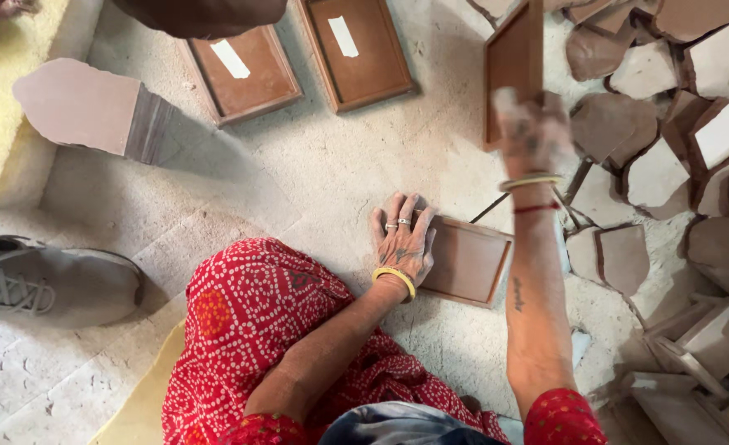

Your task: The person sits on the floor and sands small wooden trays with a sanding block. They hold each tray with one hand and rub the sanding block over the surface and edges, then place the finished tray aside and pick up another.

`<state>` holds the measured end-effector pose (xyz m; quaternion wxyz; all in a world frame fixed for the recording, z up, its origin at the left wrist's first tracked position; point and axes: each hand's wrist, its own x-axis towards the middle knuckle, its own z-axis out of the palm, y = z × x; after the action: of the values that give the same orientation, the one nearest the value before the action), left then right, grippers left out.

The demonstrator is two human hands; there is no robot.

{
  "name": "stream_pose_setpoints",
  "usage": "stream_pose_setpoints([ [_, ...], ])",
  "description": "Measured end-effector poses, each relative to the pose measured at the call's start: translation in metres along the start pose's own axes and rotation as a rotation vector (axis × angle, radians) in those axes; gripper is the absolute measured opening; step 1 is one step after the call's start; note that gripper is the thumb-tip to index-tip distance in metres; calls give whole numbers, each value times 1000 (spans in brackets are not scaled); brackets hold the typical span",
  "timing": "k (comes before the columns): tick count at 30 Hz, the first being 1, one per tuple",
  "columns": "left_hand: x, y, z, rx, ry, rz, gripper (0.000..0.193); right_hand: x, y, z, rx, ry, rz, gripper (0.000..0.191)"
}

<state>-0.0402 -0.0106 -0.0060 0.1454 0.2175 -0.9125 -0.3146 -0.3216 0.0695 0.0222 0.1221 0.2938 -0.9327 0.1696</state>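
— While pressing down on the flat tray (467,262) by the knee, keep the left hand (403,239) as it is: palm flat, fingers spread wide over the near left corner, gripping nothing, just weighing the tray onto the dusty floor (315,165)

— And the right hand (533,136)?

— Closed around the lower end of the raised tray (514,70), held on edge above the floor, beyond the flat one and beside the heap of broken pieces (653,177). Best to grip low and firm, lift straight, steer well apart from those sharp bits, and avoid knocking rim against rim.

— Hard to read that grip, though?

— Yes, blurred. Cannot tell how the fingers wrap, only that closed on the tray. Top of that tray cut off by the frame edge too.

— Anything else out of sight?

— Plenty. Near left corner of the flat tray hidden under the palm. Two more trays (245,72) lying at the top, each with a white strip (230,59), both clipped by the frame. Dark shape above them cropped, impossible to name. Grey shoe (47,284) at the left cut by the frame, wearer unseen. Arch-shaped slab (84,103) lying above it, underside hidden. Red dotted cloth (257,313) over the lap, covering the floor beneath
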Motion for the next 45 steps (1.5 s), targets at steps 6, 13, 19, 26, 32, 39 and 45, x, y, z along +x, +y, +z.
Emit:
stream_pose_setpoints([
  [6,0,-3,6,-11,-21,-7,41,-22,-125,39,-279,-50,-255,36],
  [13,-1,-7,12,119,-88,16,61,-68,-137,-2,197,29,-356,27],
  [19,-3,-11,12,96,-82,20,63,-192,-97,-53,623,124,58,20],
  [26,2,-15,19,155,62,52,39,-316,30,-119,331,102,501,36],
  [32,-21,-21,3,38,-35,262,40,-392,27,-103,942,55,720,32],
  [39,-33,-6,1,101,-51,296,38,-387,8,-69,691,52,647,41],
  [45,-6,-8,18,200,-364,246,45,-378,9,-69,663,54,647,39],
])
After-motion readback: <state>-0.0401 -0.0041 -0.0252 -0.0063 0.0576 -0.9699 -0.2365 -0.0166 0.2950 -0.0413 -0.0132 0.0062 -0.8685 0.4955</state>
